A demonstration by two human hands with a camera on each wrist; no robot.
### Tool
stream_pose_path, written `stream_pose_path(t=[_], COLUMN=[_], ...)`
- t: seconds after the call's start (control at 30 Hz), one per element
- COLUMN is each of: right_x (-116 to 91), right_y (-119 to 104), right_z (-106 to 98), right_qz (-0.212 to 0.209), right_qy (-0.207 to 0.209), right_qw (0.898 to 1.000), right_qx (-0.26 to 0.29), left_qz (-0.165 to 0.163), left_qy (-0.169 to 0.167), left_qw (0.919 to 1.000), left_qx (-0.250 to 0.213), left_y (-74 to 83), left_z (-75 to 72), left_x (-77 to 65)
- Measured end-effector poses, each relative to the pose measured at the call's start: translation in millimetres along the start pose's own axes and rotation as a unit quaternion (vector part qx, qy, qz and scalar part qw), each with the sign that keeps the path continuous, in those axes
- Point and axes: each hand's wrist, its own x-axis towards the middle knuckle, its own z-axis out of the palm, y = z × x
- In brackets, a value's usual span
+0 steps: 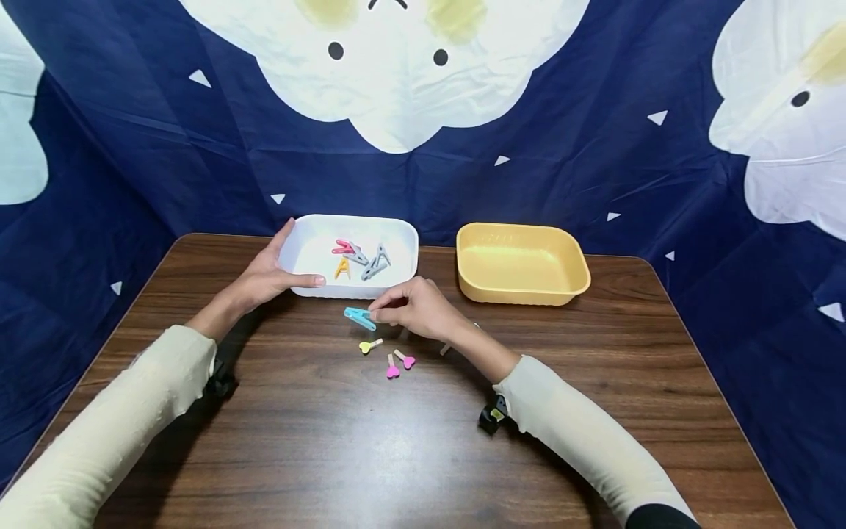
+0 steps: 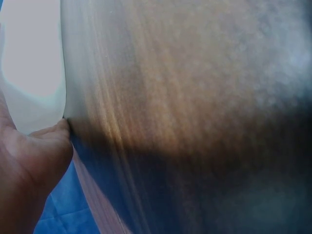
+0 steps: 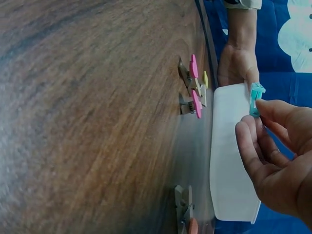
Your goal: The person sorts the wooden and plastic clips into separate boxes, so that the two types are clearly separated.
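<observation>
My left hand [image 1: 267,273] grips the left end of a white plastic tub [image 1: 357,292], thumb along the front rim and fingers at the outer side. In the tub lie several clothespins: grey ones [image 1: 374,269], a red one [image 1: 343,246] and an orange one [image 1: 341,268]. Just in front of the tub, my right hand [image 1: 426,310] pinches a light blue clothespin [image 1: 359,318] between thumb and fingertips, above the table. The right wrist view shows the clothespin [image 3: 255,100] near the tub's wall.
On the wooden table [image 1: 317,441] lie small heart-topped pegs: a yellow one [image 1: 366,347] and two pink ones [image 1: 393,371]. Another wooden peg [image 3: 184,207] is partly hidden under my right arm. A yellow tub [image 1: 522,268] stands at the back right, before a blue curtain [image 1: 463,169].
</observation>
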Motion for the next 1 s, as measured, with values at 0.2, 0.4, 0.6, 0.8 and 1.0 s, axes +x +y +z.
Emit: stream_pose_path(t=[0.2, 0.4, 0.6, 0.8, 1.0], right_x=[2.3, 5.1, 8.3, 12.9, 17.4], right_y=[-4.7, -10.4, -14.0, -14.4, -15.6], right_z=[-2.1, -5.5, -9.5, -13.1, -15.2], right_qz=[-0.01, -0.003, 0.011, 0.005, 0.006], right_qy=[0.016, 0.029, 0.042, 0.056, 0.064], right_qw=[1.0, 0.999, 0.999, 0.998, 0.998], right_qx=[-0.004, 0.015, 0.029, 0.021, 0.022], left_qz=[-0.004, -0.002, 0.001, 0.009, 0.014], left_qy=[-0.001, 0.0, 0.0, 0.001, 0.002], left_qw=[1.0, 1.0, 1.0, 1.0, 0.9999], left_qx=[0.005, 0.002, 0.001, -0.003, -0.006], left_y=[0.3, -0.1, -0.3, -0.8, -2.0], left_z=[-0.4, 0.1, 0.1, 0.8, 0.7], left_x=[-0.4, -0.1, 0.3, 0.4, 0.1])
